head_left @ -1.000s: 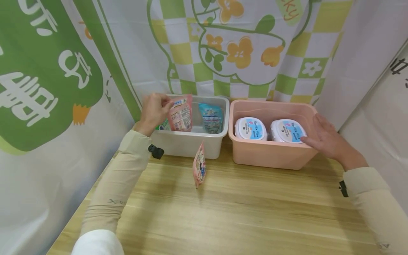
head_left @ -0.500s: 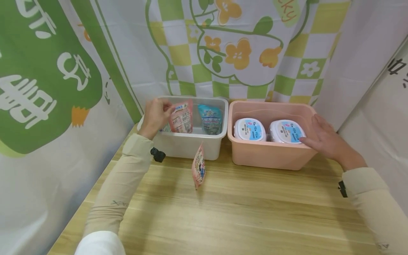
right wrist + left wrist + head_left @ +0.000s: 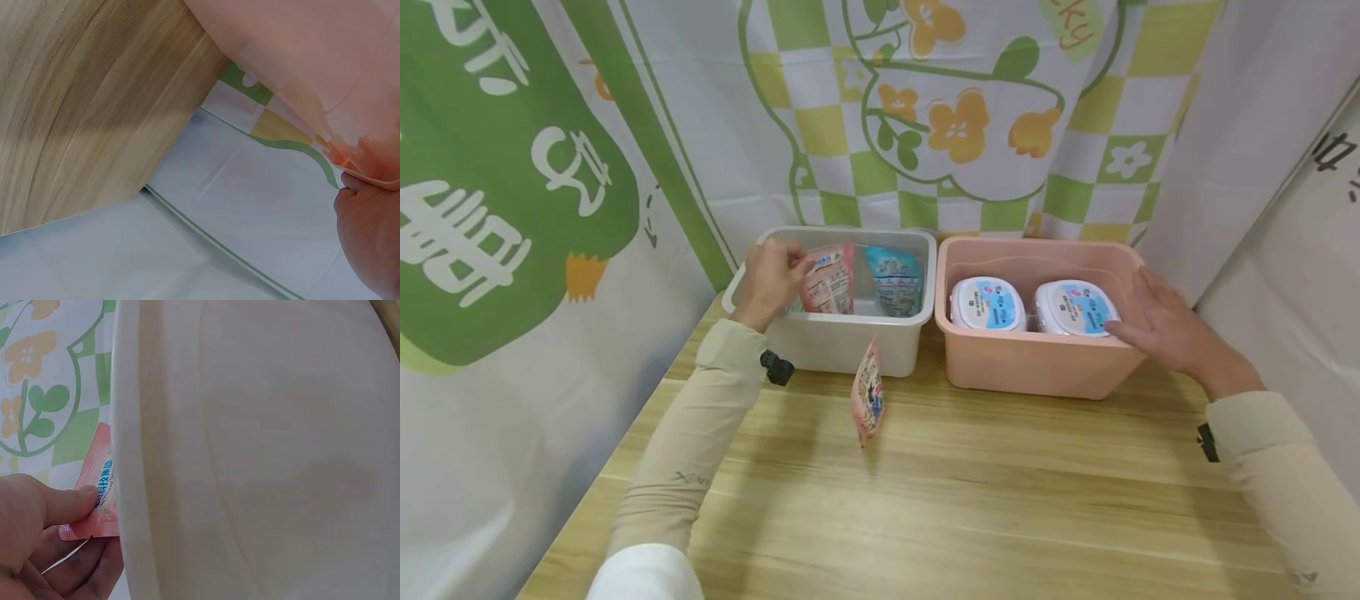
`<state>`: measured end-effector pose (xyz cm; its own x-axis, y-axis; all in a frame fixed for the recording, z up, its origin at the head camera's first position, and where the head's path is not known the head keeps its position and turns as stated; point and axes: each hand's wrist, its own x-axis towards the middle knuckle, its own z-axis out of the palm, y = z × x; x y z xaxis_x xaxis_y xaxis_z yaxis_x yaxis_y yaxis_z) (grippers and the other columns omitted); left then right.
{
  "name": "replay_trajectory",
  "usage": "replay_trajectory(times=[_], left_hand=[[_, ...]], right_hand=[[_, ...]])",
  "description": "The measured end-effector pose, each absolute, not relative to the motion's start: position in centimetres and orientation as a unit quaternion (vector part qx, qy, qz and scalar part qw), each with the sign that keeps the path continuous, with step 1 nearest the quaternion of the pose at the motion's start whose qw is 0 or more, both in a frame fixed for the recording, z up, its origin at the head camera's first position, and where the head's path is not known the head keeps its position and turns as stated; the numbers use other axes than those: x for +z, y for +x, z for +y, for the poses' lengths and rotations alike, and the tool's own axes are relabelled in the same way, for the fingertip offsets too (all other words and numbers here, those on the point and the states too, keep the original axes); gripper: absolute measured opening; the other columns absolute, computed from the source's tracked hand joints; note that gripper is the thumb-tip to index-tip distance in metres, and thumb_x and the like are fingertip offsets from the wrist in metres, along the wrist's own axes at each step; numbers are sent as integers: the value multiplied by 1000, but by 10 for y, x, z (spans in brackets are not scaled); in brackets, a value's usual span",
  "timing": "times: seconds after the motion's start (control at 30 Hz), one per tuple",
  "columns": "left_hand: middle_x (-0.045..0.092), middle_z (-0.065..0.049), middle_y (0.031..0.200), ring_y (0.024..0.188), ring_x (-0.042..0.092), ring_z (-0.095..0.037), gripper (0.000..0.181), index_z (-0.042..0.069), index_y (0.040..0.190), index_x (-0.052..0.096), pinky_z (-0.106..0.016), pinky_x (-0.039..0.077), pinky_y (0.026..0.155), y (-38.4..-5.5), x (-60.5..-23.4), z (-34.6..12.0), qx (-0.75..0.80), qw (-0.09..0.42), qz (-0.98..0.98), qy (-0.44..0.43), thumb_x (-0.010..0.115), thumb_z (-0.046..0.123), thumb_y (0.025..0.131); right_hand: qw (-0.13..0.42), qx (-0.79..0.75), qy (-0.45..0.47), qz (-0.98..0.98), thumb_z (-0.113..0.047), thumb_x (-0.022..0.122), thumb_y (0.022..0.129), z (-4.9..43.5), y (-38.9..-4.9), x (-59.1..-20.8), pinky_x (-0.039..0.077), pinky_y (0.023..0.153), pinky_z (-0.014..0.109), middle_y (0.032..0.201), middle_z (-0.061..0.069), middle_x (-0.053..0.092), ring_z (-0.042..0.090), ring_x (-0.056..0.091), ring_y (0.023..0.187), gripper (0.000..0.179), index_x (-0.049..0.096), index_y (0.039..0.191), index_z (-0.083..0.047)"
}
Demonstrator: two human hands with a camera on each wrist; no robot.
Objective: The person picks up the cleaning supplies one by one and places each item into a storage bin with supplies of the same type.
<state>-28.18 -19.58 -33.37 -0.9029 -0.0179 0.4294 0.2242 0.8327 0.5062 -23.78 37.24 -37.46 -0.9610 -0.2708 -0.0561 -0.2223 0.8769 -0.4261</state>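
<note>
My left hand [image 3: 772, 279] reaches over the left end of the pale grey bin [image 3: 827, 342]. It pinches the top corner of a pink printed pouch [image 3: 831, 279] standing inside; in the left wrist view, the thumb lies on the pouch's pink edge [image 3: 94, 519]. Beside it a blue pouch [image 3: 895, 283] leans in the same bin. My right hand [image 3: 1172, 329] rests on the right end of the pink bin [image 3: 1037, 362], its fingers extended along the rim and its thumb near a white lidded tub [image 3: 1077, 308].
Another pink pouch [image 3: 868, 396] stands upright on the wooden table [image 3: 970, 492] before the grey bin. A second white tub [image 3: 987, 304] sits left of the first in the pink bin. Printed cloth [image 3: 955, 133] hangs behind both bins.
My left hand has moved slightly down and right, lowering the pink pouch deeper into the grey bin. My right hand has stayed on the pink bin.
</note>
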Motion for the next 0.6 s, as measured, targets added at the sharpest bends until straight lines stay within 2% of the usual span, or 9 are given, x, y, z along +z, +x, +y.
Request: replay_trajectory(times=[0.2,0.3,0.47,0.6], left_hand=[[81,-18,94,81,74,-32,16,0,95,82,-41,56,71,-281,-337,-195,-281,204,-936,-50,73,12,99],[81,-18,93,77,74,-31,16,0,95,82,-37,54,67,-282,-339,-196,-282,200,-937,-54,73,12,99],[79,-17,78,59,74,-29,16,-1,97,80,-24,46,50,-282,-343,-198,-306,172,-934,-57,70,12,101],[77,-15,70,53,73,-26,17,1,97,80,-23,42,43,-282,-346,-197,-308,160,-936,-52,69,13,102]], right_hand=[[60,-210,-125,968,-61,49,104,373,-238,-374,1,123,79,172,16,-30,50,-21,160,109,-21,163,-2],[59,-212,-128,967,-60,49,105,372,-238,-374,0,123,78,172,17,-30,49,-21,160,108,-20,163,-1],[58,-213,-130,967,-59,49,105,373,-237,-374,-1,124,77,173,18,-29,49,-21,160,108,-19,163,0],[56,-214,-130,966,-59,50,105,373,-237,-374,-1,124,77,173,18,-28,49,-21,160,108,-19,163,0]])
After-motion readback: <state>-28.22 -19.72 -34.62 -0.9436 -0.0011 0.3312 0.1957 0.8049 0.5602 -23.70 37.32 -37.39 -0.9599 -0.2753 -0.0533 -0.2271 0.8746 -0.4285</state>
